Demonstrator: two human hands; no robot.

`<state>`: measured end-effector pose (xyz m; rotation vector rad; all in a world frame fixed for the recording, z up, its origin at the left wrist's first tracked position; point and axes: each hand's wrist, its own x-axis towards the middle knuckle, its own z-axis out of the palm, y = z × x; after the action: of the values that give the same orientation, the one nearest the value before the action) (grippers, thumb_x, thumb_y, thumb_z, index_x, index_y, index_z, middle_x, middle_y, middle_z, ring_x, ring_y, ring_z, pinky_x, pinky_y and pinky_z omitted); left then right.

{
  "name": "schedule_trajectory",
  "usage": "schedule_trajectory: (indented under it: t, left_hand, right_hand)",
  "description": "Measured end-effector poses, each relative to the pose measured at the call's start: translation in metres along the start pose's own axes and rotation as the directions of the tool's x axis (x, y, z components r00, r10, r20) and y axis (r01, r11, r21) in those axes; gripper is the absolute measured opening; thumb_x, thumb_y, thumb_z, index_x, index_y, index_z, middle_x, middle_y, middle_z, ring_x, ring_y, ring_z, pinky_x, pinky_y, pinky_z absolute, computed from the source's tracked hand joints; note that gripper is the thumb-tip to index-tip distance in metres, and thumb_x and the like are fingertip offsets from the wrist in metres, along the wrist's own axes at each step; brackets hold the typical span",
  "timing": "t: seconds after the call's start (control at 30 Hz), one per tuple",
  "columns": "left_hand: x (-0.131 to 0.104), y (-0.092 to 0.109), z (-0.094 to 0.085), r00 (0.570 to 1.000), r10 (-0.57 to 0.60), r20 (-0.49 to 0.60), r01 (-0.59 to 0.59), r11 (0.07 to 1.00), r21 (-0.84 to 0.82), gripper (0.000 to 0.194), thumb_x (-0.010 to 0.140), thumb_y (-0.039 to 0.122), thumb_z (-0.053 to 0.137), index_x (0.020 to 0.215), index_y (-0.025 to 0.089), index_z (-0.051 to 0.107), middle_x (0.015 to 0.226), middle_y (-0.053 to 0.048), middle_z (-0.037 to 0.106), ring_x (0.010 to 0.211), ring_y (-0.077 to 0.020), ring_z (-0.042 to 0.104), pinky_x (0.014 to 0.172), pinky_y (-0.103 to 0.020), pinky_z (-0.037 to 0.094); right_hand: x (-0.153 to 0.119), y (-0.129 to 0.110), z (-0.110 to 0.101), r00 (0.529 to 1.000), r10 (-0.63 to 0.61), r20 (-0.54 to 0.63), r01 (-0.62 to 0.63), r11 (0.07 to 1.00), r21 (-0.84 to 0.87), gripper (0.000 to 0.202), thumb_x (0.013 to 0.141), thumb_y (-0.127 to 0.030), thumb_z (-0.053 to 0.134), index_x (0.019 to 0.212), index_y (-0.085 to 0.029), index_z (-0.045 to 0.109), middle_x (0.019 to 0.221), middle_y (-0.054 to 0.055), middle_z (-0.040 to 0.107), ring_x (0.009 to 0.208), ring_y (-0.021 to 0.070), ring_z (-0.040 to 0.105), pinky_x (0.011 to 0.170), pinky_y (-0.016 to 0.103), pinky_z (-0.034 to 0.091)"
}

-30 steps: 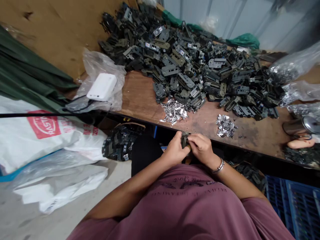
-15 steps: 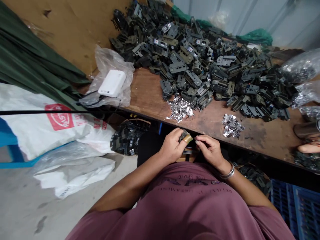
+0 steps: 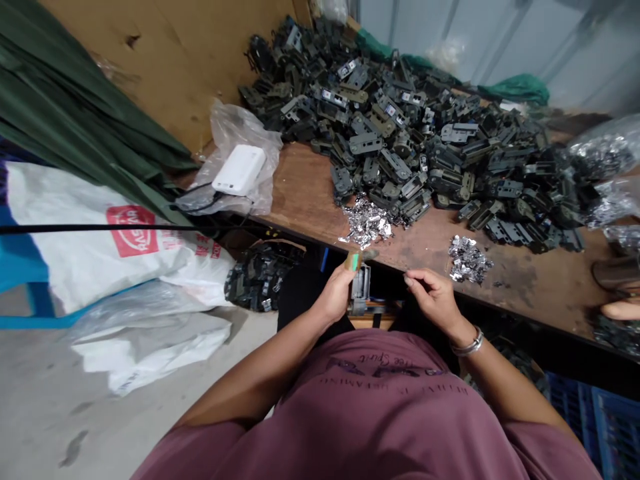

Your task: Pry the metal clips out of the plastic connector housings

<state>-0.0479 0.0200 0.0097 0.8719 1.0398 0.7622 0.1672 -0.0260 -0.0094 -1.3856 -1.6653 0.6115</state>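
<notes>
My left hand [image 3: 336,293] grips a grey plastic housing [image 3: 361,283] at the table's front edge, its hollow side facing up. Tape with a green patch wraps a digit of that hand. To the right of the housing and apart from it, my right hand [image 3: 433,298] has thumb and forefinger pinched together; a tiny dark piece seems to be between the tips, too small to name. Just beyond the hands lie a heap of small shiny metal clips [image 3: 367,223] and a smaller heap of metal pieces [image 3: 469,260].
A large pile of dark grey housings [image 3: 400,133] covers the back of the wooden table [image 3: 295,187]. A white box [image 3: 239,170] with a cable rests on plastic wrap at left. More dark parts [image 3: 263,277] fill a container below. Another person's hand [image 3: 620,310] shows at far right.
My left hand has turned the housing so its hollow side shows. My right hand has drawn away from it to the right, still pinched. The view has shifted slightly.
</notes>
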Motion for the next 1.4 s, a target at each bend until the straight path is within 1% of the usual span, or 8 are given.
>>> schedule_trajectory:
  t: [0.2, 0.4, 0.53, 0.63, 0.8, 0.97, 1.27, 1.4]
  left_hand:
    - [0.019, -0.019, -0.004, 0.964, -0.069, 0.257, -0.058, 0.889, 0.454, 0.032, 0.074, 0.046, 0.064, 0.064, 0.016, 0.06, 0.055, 0.003, 0.05, 0.052, -0.0108, 0.042, 0.053, -0.024, 0.033]
    - [0.05, -0.066, -0.009, 0.996, -0.063, 0.057, 0.008, 0.741, 0.671, 0.032, 0.082, 0.041, 0.05, 0.062, 0.018, 0.058, 0.055, 0.0, 0.05, 0.058, -0.0168, 0.049, 0.058, -0.027, 0.036]
    - [0.061, -0.075, -0.008, 0.999, 0.043, -0.019, -0.017, 0.71, 0.704, 0.036, 0.077, 0.051, 0.059, 0.086, 0.016, 0.063, 0.09, -0.008, 0.063, 0.096, -0.0265, 0.059, 0.081, -0.034, 0.044]
    - [0.062, -0.074, -0.002, 0.997, 0.069, 0.035, -0.075, 0.766, 0.638, 0.05, 0.069, 0.052, 0.069, 0.102, 0.015, 0.062, 0.111, -0.013, 0.061, 0.115, -0.0301, 0.053, 0.091, -0.036, 0.043]
    - [0.053, -0.063, 0.016, 0.973, -0.029, 0.231, -0.091, 0.864, 0.496, 0.038, 0.073, 0.051, 0.065, 0.085, 0.015, 0.066, 0.08, -0.005, 0.065, 0.079, -0.0208, 0.062, 0.073, -0.031, 0.047]
    - [0.039, -0.034, 0.024, 0.952, -0.155, 0.266, 0.174, 0.983, -0.051, 0.047, 0.069, 0.057, 0.069, 0.087, 0.013, 0.063, 0.088, -0.01, 0.069, 0.074, -0.0175, 0.065, 0.065, -0.027, 0.049]
    - [0.04, -0.023, 0.028, 0.901, -0.285, 0.328, 0.392, 0.86, -0.327, 0.039, 0.067, 0.049, 0.075, 0.083, 0.016, 0.06, 0.059, -0.001, 0.06, 0.044, -0.0126, 0.054, 0.032, -0.019, 0.032]
    - [0.035, -0.022, 0.031, 0.922, -0.205, 0.329, 0.302, 0.912, -0.277, 0.047, 0.06, 0.043, 0.084, 0.089, 0.014, 0.059, 0.073, -0.005, 0.069, 0.056, -0.0171, 0.066, 0.038, -0.021, 0.045]
  right_hand:
    - [0.066, 0.026, -0.024, 0.997, -0.055, -0.063, 0.024, 0.91, -0.414, 0.025, 0.087, -0.026, 0.058, 0.109, -0.015, 0.065, 0.096, 0.01, 0.067, 0.074, 0.0195, 0.062, 0.072, 0.035, 0.054]
    - [0.122, 0.034, -0.018, 0.997, -0.071, 0.037, 0.076, 0.702, -0.708, 0.042, 0.086, -0.015, 0.052, 0.127, -0.014, 0.055, 0.127, 0.016, 0.055, 0.108, 0.0278, 0.056, 0.088, 0.038, 0.05]
    - [0.134, 0.031, -0.006, 0.995, -0.065, 0.077, 0.1, 0.665, -0.74, 0.044, 0.086, -0.02, 0.057, 0.128, -0.012, 0.051, 0.125, 0.018, 0.052, 0.112, 0.03, 0.051, 0.091, 0.04, 0.048]
    - [0.136, 0.031, 0.001, 0.997, -0.054, 0.046, 0.07, 0.644, -0.762, 0.047, 0.086, -0.033, 0.062, 0.126, -0.01, 0.051, 0.124, 0.02, 0.051, 0.11, 0.0312, 0.05, 0.088, 0.041, 0.048]
    - [0.141, 0.038, 0.002, 0.98, -0.103, 0.171, 0.199, 0.545, -0.815, 0.044, 0.091, -0.017, 0.051, 0.135, -0.011, 0.049, 0.111, 0.016, 0.061, 0.1, 0.028, 0.052, 0.081, 0.036, 0.047]
    - [0.128, 0.041, -0.009, 0.952, -0.208, 0.224, 0.305, 0.605, -0.735, 0.04, 0.093, -0.006, 0.038, 0.126, -0.012, 0.059, 0.105, 0.015, 0.065, 0.096, 0.0245, 0.054, 0.084, 0.036, 0.048]
    - [0.024, 0.005, -0.016, 0.706, -0.627, 0.327, 0.706, 0.655, -0.269, 0.023, 0.095, -0.019, 0.053, 0.115, -0.021, 0.062, 0.108, 0.008, 0.069, 0.089, 0.0163, 0.063, 0.072, 0.029, 0.053]
    - [0.018, 0.022, -0.046, 0.913, -0.39, 0.123, 0.391, 0.743, -0.543, 0.029, 0.092, -0.013, 0.044, 0.113, -0.018, 0.064, 0.108, 0.012, 0.066, 0.101, 0.0211, 0.06, 0.082, 0.035, 0.053]
